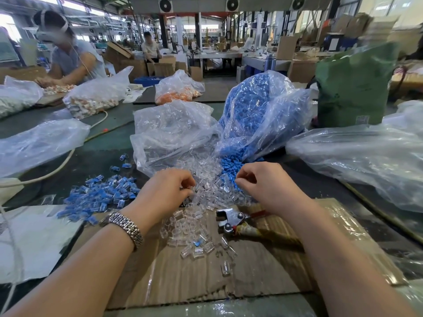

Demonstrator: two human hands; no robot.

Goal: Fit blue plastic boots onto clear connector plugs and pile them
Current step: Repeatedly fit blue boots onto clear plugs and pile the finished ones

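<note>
Head view: hands (207, 187) over clear plugs (206, 195), blue boots (231, 169) just beyond.

Head view, close, forward-down over worktable (96, 156)

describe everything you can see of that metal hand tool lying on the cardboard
The metal hand tool looks like a pair of pliers or a crimper: shiny chrome head with two round rivets and a dark jaw end pointing left. Its handles run right, one reddish, one wrapped in worn patterned tape. It lies flat on the brown cardboard sheet, just below the right hand, whose wrist passes over the red handle. Loose clear connector plugs lie against its head. Neither hand holds it.
</note>
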